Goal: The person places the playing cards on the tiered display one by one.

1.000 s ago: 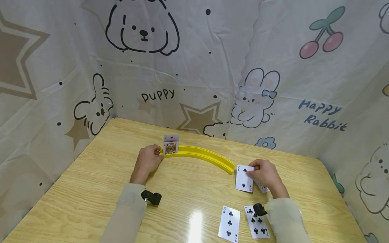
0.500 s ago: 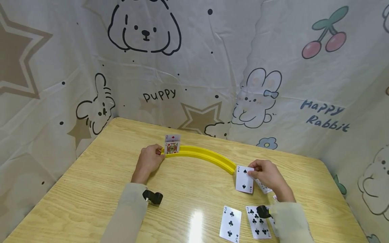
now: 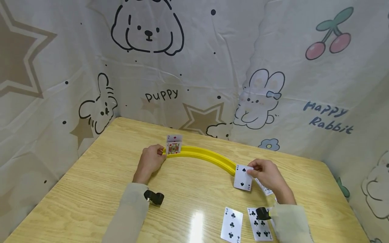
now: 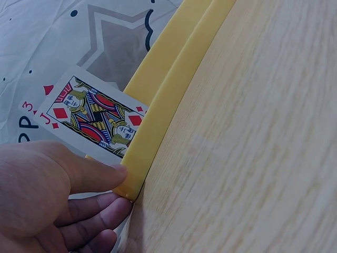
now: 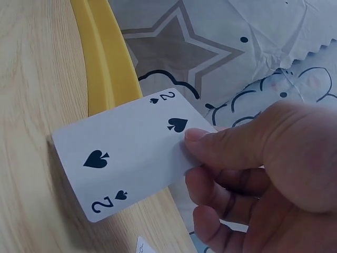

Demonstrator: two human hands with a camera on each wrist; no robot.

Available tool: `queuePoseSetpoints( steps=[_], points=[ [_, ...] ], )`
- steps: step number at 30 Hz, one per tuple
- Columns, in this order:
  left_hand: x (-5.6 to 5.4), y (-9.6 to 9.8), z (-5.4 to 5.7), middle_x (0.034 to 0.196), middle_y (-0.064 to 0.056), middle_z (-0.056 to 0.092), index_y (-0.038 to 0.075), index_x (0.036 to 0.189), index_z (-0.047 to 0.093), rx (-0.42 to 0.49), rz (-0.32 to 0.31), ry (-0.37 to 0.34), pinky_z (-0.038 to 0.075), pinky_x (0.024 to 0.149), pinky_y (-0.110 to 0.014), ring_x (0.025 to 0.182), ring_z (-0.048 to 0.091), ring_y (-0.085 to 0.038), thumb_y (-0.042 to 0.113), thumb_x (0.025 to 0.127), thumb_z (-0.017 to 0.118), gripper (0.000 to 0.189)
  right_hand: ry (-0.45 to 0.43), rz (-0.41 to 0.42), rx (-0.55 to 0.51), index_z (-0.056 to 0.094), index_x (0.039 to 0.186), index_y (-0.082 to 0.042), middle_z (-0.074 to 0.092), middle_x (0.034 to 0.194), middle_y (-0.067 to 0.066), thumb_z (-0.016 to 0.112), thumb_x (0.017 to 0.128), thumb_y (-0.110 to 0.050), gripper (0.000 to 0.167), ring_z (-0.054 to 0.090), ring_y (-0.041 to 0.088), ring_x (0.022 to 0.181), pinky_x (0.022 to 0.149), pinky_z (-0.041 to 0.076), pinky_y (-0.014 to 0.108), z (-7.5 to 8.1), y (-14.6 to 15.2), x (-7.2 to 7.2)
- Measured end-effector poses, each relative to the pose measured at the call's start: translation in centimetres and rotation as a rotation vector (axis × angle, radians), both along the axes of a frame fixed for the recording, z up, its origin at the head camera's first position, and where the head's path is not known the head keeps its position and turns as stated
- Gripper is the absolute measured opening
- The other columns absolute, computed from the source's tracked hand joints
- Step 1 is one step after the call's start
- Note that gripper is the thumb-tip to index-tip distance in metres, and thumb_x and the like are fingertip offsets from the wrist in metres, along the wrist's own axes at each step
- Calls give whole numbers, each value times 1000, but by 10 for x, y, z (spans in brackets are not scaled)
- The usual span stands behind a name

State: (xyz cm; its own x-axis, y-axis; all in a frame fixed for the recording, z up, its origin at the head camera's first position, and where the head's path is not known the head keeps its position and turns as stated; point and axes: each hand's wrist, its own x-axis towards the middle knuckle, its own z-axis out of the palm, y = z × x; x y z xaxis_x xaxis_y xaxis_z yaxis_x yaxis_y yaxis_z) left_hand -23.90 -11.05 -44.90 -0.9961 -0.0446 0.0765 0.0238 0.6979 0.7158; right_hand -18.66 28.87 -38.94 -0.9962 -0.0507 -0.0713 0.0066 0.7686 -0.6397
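**While Your Left Hand (image 3: 150, 159) Grips the Yellow Holder (image 3: 209, 156), Your Right Hand (image 3: 267, 172) Pinches the Two of Spades (image 3: 242, 179)**

At the centre of the head view, you have the curved yellow holder on the wooden table (image 3: 91, 189). Your left hand is at its left end, thumb pressed on the front face and fingers curled in at the tip, so you are pinching the holder itself.

Just beside that thumb, the jack of diamonds (image 3: 174, 147) stands in the holder, and the three of diamonds (image 3: 174, 137) shows above and behind it.

Right of centre, you hold the two of spades by its upper right corner, thumb on the face and fingers behind. The card is tilted, its face toward you, and it overlaps the holder's right end in the head view; you cannot tell from these views whether the two touch.

Below your right hand lies a partly covered card (image 3: 263, 186). At the lower right of the frame, the three of clubs (image 3: 232, 224) and the seven of clubs (image 3: 261, 229) lie face up, the latter partly behind the black camera (image 3: 262, 213) on your right wrist. A printed cloth (image 3: 194, 67) fills the upper part of the frame.
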Motion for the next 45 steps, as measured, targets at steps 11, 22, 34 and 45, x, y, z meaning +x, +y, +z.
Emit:
queuePoseSetpoints(
  steps=[11,22,34,45],
  points=[
    [-1,1,0,101,-13,70,0,120,69,-10,6,-16,54,83,-44,95,66,-28,13,90,74,33,109,53,-38,69,99,-1,64,90,6,70,92,-1,8,54,23,81,68,47,34,-4,-14,-3],
    [-1,0,0,101,-13,71,0,120,69,-11,8,-6,54,83,-45,95,66,-29,13,90,74,33,121,45,-70,69,100,-2,65,93,7,68,94,-4,6,55,24,83,68,45,35,-1,-28,-10],
    [-1,1,-1,101,-13,70,1,121,69,-1,16,-16,54,83,-44,94,66,-27,13,90,74,34,159,-15,-116,70,98,-3,66,92,7,68,95,-5,5,57,25,85,72,47,36,2,-49,-17],
    [0,0,-2,100,-13,69,0,120,69,6,18,-11,53,82,-45,94,65,-28,13,89,75,34,234,9,-158,72,96,-4,68,90,6,69,94,-6,4,60,25,84,71,49,34,2,-67,-25]
  ],
)
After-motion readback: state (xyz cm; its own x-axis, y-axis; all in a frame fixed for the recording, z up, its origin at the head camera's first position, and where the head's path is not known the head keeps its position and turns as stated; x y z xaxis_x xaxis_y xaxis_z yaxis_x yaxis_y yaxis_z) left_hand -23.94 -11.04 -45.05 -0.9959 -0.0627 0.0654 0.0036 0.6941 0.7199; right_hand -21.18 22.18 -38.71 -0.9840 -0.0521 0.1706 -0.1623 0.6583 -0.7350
